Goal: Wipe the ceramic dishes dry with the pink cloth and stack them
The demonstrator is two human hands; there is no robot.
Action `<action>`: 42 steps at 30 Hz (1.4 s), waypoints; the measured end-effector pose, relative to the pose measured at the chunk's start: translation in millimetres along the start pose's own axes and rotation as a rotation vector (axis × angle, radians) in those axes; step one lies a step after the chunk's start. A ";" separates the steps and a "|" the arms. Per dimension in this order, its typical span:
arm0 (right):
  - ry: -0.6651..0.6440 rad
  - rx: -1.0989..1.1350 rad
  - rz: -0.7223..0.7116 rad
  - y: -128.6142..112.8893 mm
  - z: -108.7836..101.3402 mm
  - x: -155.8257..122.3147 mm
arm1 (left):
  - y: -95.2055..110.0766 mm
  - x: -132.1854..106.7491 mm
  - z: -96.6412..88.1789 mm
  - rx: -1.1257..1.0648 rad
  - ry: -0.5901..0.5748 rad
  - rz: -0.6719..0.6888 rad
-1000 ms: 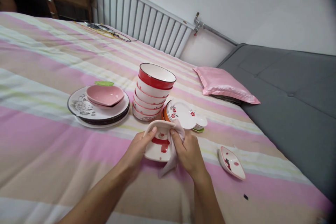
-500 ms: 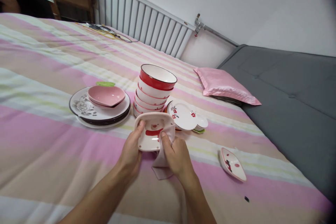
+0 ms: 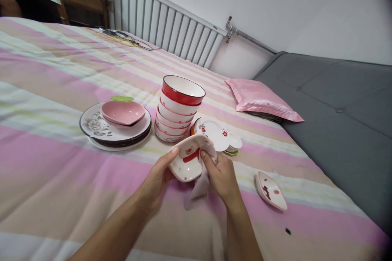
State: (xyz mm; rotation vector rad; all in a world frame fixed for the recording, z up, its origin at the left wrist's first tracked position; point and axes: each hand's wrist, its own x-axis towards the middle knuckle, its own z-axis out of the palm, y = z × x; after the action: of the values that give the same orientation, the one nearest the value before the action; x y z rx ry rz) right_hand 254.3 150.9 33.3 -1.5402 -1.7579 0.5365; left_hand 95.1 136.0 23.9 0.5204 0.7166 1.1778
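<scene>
A small white dish [image 3: 187, 167] with a bear face and red scarf is held up and tilted between my hands. My left hand [image 3: 159, 181] grips its left rim, thumb on the edge. On the opposite side my right hand [image 3: 221, 173] is closed on a pale cloth [image 3: 202, 183], pressing it over the dish's right rim; the cloth's end hangs below. Just behind stands a stack of bowls [image 3: 180, 110], the top one red outside. Plates [image 3: 92, 124] with a pink dish [image 3: 124, 112] on top lie to the left. White flowered plates [image 3: 211, 130] sit behind my right hand.
Another small dish [image 3: 271, 191] lies on the striped bedspread [image 3: 61, 195] at right, near a small black object [image 3: 288, 231]. Farther back are a pink pillow [image 3: 266, 98] against a grey headboard [image 3: 330, 118], cables [image 3: 125, 38] and a radiator [image 3: 162, 20].
Both hands have shifted slightly right with the dish, which has turned and tilted. My right hand with the cloth has moved up along the rim.
</scene>
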 end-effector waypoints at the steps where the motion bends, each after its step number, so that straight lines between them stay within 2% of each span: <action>1: 0.010 -0.030 -0.018 1.3 -3.3 0.6 | 0.7 -0.5 0.3 -0.011 -0.014 -0.035; 5: 0.044 -0.152 -0.041 3.2 -10.8 0.3 | 1.0 -1.1 -1.6 -0.002 -0.056 -0.155; 11: -0.026 -0.256 -0.114 -0.9 -13.3 -2.9 | 3.8 -1.6 -9.7 0.239 -0.198 -0.174; 15: -0.076 -0.309 -0.150 -1.6 -14.4 -3.4 | 4.4 -1.5 -10.4 0.287 -0.239 -0.206; 17: -0.103 -0.348 -0.145 -1.4 -14.6 -3.7 | 2.8 -1.1 -8.6 0.294 -0.210 -0.208; 21: -0.109 -0.376 -0.101 -1.6 -13.8 -4.3 | -0.8 0.4 -4.4 0.342 -0.067 -0.192; 25: 0.003 -0.257 -0.060 -1.3 -12.6 -3.9 | -3.0 2.4 -2.8 0.269 0.011 -0.237; 29: 0.109 -0.079 -0.152 -2.5 -12.2 -3.4 | -4.3 2.8 -3.1 0.193 0.055 -0.259; 33: 0.003 0.000 -0.227 -6.5 -11.2 -3.7 | -5.2 3.3 -5.5 0.199 0.090 -0.245; 36: -0.023 0.001 -0.266 -6.8 -8.3 -3.8 | -6.0 3.8 -7.2 0.234 0.091 -0.227; 42: -0.122 -0.030 -0.212 -1.7 -0.7 -2.7 | -6.4 4.3 -5.2 0.338 0.065 -0.168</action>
State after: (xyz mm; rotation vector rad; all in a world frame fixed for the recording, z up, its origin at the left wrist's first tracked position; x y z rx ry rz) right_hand 253.7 147.8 34.4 -1.3445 -2.0027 0.5086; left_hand 96.3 138.1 14.9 0.6909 1.0053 0.9238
